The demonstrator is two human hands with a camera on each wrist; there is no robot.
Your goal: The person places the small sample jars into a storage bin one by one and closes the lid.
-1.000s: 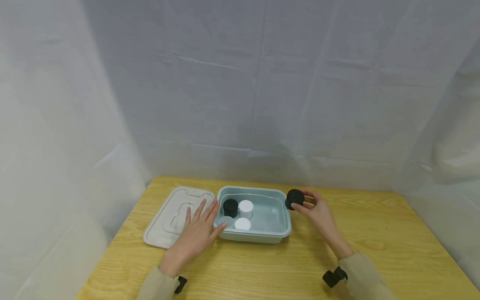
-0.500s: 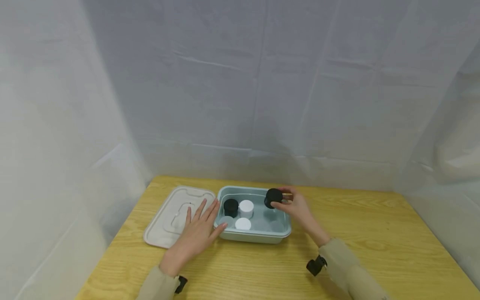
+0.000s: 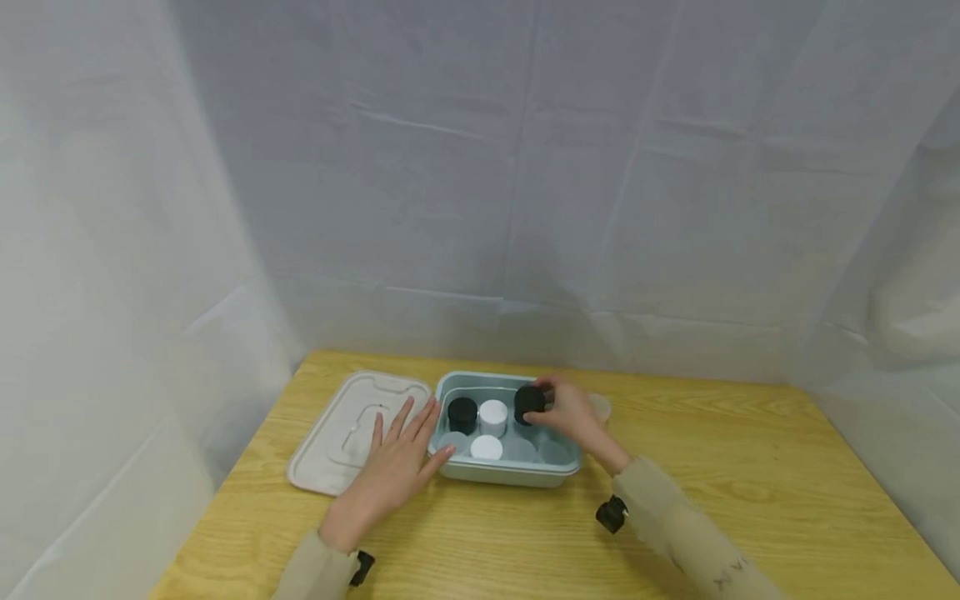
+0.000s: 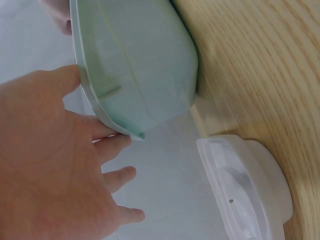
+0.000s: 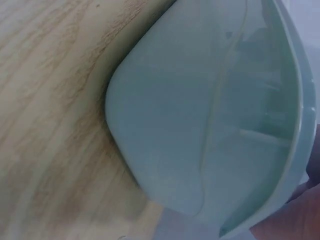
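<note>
1. Lying flat at the far left of the worktop (image 3: pixel 480 542): a pale lid (image 3: pixel 352 429), off its box and turned inside up.
2. Resting beside it: the left hand (image 3: pixel 393 467), palm down, fingers (image 3: pixel 420 425) straight and spread, tips touching the left rim of the teal box (image 3: pixel 510 477); gripping nothing. Showing the same in the left wrist view: the left hand (image 4: pixel 50 165) flat against the teal box (image 4: pixel 140 65), with the lid (image 4: pixel 245 185) just beside.
3. Sitting inside the box, left half: a black jar (image 3: pixel 462 414), a white jar (image 3: pixel 492 415) touching it on the right, another white-capped jar (image 3: pixel 486 448) nearer the front wall, and a pale round one (image 3: pixel 453 442) at the front left corner, too faint for telling more.
4. Hovering over the middle of the box: a second black jar (image 3: pixel 529 402), pinched by the curled fingers of the right hand (image 3: pixel 570 412), not yet set down on the floor of the box.
5. Judging progress: several jars already in, this one nearly placed; right half of the box only partly filled.
6. Standing behind the right hand, outside the box: a small translucent jar (image 3: pixel 599 407), possibly left for packing.
7. Waiting on the worktop: the lid, not yet closing the box.
</note>
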